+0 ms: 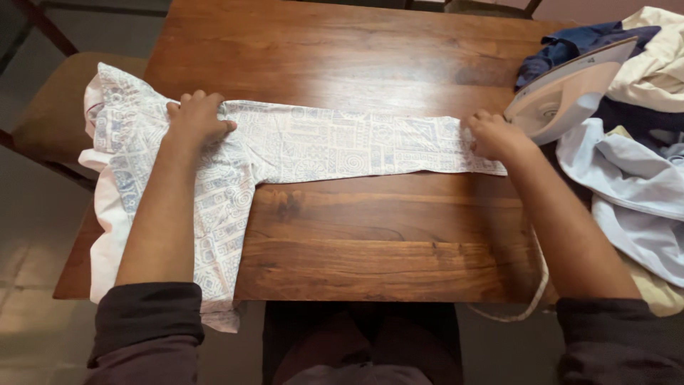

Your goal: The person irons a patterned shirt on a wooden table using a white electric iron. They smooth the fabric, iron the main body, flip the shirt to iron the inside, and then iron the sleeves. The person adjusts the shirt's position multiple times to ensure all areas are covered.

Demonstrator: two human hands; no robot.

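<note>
Dark sleeves frame the near edge, and from them both forearms reach out over the wooden table [370, 242]. On it lies a white garment with a pale blue pattern [235, 164] — its body hangs off the left edge while one sleeve [356, 146] stretches flat to the right. The left hand [198, 117] presses palm-down with curled fingers on the shoulder area, pinning the cloth. The right hand [496, 135] pinches the cuff end, fingers closed on the fabric. To smooth the sleeve well, the pull should run straight along its length, with equal tension on both edges so no crease sets. A clothes iron [566, 89] stands just beyond the right hand — near the cuff — beside a pile of clothes [641, 171] at the far right.
</note>
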